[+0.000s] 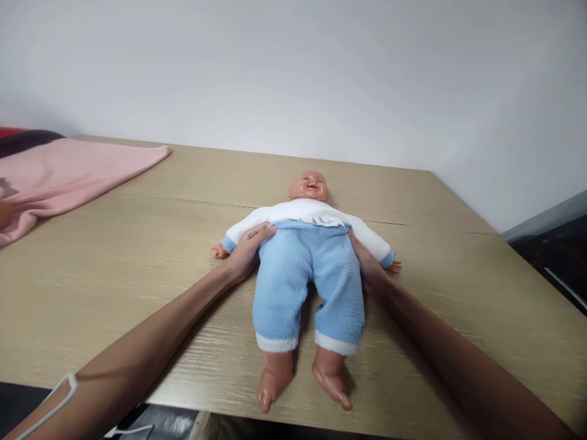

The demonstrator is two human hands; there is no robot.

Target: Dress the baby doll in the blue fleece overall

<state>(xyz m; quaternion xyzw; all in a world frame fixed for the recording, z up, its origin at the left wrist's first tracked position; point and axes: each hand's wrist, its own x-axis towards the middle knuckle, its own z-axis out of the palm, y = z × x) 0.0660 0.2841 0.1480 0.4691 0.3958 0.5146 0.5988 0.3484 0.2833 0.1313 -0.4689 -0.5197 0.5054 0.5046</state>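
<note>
A baby doll [310, 185] lies on its back on the table, head away from me and bare feet toward me. It wears a white top [307, 209] with blue cuffs and fluffy blue trousers [284, 281] with white hems. The waistband sits high over the top, its edge ruffled in the middle. My left hand [247, 249] grips the waistband at the left side, thumb on top and the other fingers partly hidden. At the opposite side my right hand [368, 260] holds the trousers near the waist, most of its fingers hidden behind the cloth.
The wooden table [183, 177] has a seam running across it and meets a white wall at the back. A pink cloth [82, 168] lies at the left, with dark and red items behind it. A dark object [559, 250] stands beyond the right edge.
</note>
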